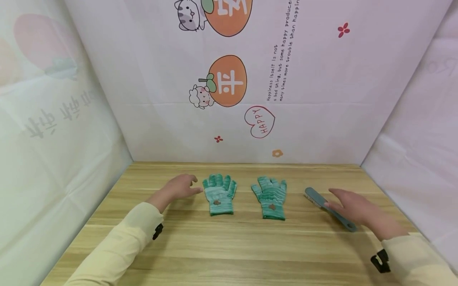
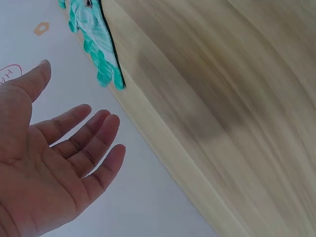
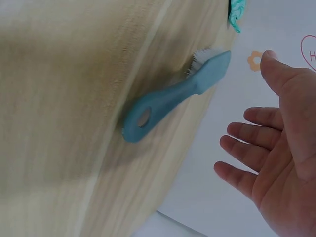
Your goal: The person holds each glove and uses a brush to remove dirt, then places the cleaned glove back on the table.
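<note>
Left hand (image 1: 180,186) is held just beside the left green glove (image 1: 219,194), fingers loosely spread; right hand (image 1: 352,206) is held near the blue brush (image 3: 173,97), fingers loosely parted, a gap to the brush being shown in the right wrist view; blue brush is laid on the wooden table (image 1: 214,254), right of both gloves, white bristles (image 3: 199,60) visible; right green glove (image 1: 272,195) is laid between left green glove and brush.

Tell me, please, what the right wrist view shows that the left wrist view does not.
Only the right wrist view shows the blue brush and the right hand. Only the left wrist view shows the left hand. Both show part of a green glove, possibly not the same one, the wooden table, and the backdrop with its orange flower and part of a red heart.
</note>
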A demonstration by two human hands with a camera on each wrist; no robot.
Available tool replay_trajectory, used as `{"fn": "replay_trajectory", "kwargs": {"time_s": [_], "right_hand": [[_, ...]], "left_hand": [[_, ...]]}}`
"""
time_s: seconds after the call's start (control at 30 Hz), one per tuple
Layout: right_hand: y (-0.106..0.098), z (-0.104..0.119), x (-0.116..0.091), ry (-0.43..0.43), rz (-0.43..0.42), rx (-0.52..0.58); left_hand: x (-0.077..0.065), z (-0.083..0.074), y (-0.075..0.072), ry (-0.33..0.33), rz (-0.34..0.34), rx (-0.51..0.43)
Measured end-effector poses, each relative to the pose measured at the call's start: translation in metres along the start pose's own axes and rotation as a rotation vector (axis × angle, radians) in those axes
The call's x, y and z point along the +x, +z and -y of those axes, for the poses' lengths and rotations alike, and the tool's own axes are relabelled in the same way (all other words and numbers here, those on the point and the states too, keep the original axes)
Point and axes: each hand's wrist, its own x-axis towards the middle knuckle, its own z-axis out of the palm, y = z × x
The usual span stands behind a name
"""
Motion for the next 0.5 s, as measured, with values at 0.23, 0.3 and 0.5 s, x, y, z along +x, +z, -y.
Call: {"fn": "replay_trajectory", "kwargs": {"time_s": [0.23,0.3,0.5], "right_hand": [[0.007,-0.004,0.003,0.043,0.035,-0.029],[0.009,-0.004,0.004,0.059,0.041,-0.034],[0.011,-0.007,0.004,0.086,0.049,-0.038]], "left_hand": [[0.002,-0.009,0.006,-0.045,0.019,-0.074],[0.003,-0.012,0.007,-0.063,0.021,-0.101],[0.007,-0.018,0.013,-0.142,0.033,-0.163]]}}
